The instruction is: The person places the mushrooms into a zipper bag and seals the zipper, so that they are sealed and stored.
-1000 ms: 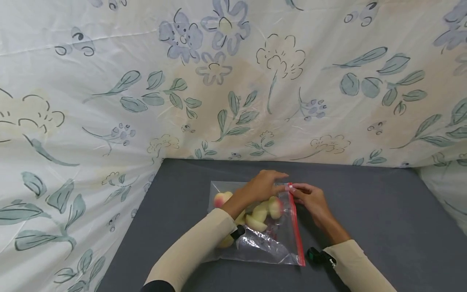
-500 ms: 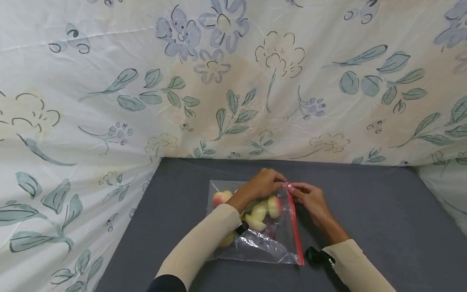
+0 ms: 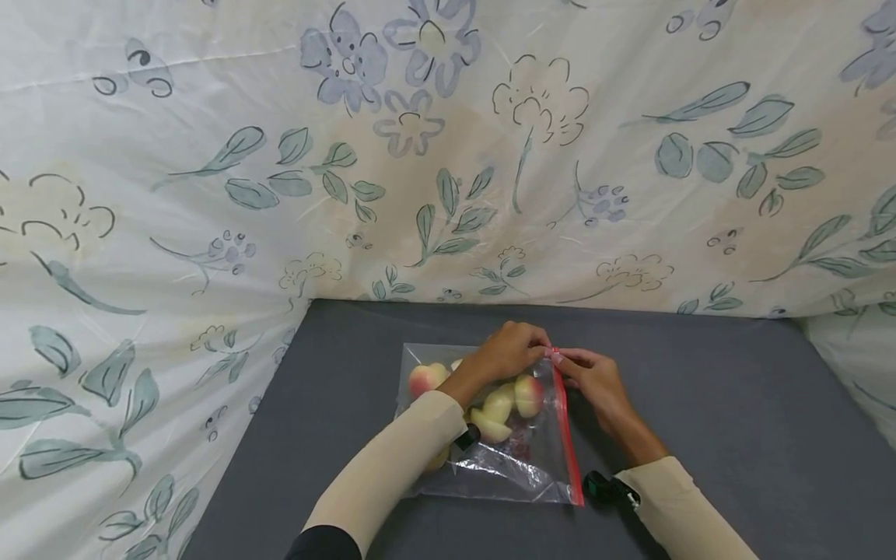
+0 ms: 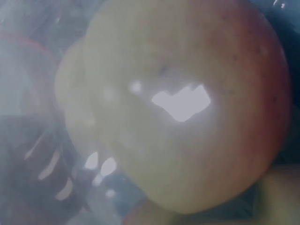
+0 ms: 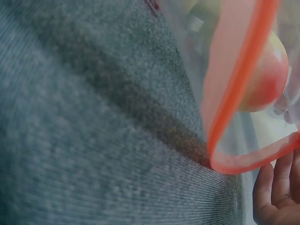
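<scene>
A clear zip-lock bag (image 3: 483,482) lies on the dark table, with its red zip strip (image 3: 568,435) along the right side. Inside are several pale yellow fruits with a red blush (image 3: 528,395), peach-like in look; one fruit (image 4: 187,108) fills the left wrist view through the plastic. My left hand (image 3: 511,350) reaches across the bag and pinches its far right corner. From the right, my right hand (image 3: 595,379) pinches the strip at that same corner, close to the left fingertips. In the right wrist view, fingers (image 5: 283,183) lie against the red strip (image 5: 243,70), whose sides stand apart.
The dark grey tabletop (image 3: 735,404) surrounds the bag. A flower-printed cloth (image 3: 448,155) hangs behind the table and along its left side. Small dark wrist cameras (image 3: 609,490) sit near both sleeves.
My left fingers, spread over the bag's far corner a second ago, have curled in to pinch it. The right hand has hardly moved. The bag stays in place.
</scene>
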{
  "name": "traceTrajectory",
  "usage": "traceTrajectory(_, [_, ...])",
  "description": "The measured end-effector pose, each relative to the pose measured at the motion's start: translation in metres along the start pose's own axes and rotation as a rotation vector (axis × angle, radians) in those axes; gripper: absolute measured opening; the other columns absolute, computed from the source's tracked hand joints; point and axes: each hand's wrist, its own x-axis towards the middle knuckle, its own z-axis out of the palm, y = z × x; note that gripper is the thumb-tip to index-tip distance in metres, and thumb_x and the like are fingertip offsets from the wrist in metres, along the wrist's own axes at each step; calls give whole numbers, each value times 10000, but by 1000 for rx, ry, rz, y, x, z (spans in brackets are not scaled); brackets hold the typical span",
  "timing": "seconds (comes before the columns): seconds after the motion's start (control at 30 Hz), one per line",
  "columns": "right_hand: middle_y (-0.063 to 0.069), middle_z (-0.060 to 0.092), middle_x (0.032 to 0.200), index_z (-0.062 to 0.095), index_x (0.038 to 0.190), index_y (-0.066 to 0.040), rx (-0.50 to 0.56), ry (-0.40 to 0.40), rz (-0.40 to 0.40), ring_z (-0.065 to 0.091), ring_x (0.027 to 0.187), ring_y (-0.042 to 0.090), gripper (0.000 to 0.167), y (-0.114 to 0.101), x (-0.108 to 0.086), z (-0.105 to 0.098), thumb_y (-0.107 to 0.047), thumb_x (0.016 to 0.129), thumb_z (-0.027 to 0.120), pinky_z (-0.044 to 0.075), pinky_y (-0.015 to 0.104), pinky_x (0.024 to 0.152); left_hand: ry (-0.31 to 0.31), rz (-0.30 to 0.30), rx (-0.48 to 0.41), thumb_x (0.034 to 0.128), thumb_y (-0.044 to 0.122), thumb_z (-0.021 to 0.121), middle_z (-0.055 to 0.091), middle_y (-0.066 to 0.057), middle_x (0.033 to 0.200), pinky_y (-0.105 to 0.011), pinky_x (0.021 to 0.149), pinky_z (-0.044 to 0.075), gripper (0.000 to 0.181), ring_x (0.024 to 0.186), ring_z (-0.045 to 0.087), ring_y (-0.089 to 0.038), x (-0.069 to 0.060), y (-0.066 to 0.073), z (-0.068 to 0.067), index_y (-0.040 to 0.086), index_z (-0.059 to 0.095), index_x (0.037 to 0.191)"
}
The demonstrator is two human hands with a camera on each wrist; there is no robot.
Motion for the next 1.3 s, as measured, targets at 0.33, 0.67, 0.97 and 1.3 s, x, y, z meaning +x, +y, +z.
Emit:
traceTrajectory(0.33, [-88,755,1016,655,1358,92,20,-9,-6,700,876,7,472,1,1,-1,-231,1024,742,623,229,798,-2,-37,13,1078,264,629,734,118,980,-266,784,519,176,850,620,-45,2,0,3,226,799,1102])
traceTrajectory(0.67, [-83,754,1003,674,1334,85,-13,-7,-18,693,868,12,457,4,0,-2,-240,1021,747,630,258,809,22,-40,26,1067,268,630,721,131,930,-279,737,505,179,810,607,-55,-1,4,3,238,806,1076])
traceTrajectory(0.97, [-63,756,980,690,1303,90,-63,5,-25,689,853,15,463,4,-2,-1,-260,1008,766,622,244,795,41,-49,19,1069,291,628,696,147,877,-279,712,494,181,780,599,-59,-1,5,5,248,802,1046])
traceTrajectory(1.3, [-33,770,955,710,1246,93,-93,-20,-13,701,827,34,420,5,-9,-1,-245,1004,769,613,232,784,100,-71,24,1060,254,603,671,160,851,-320,739,475,187,765,589,-64,-1,3,6,270,789,1052])
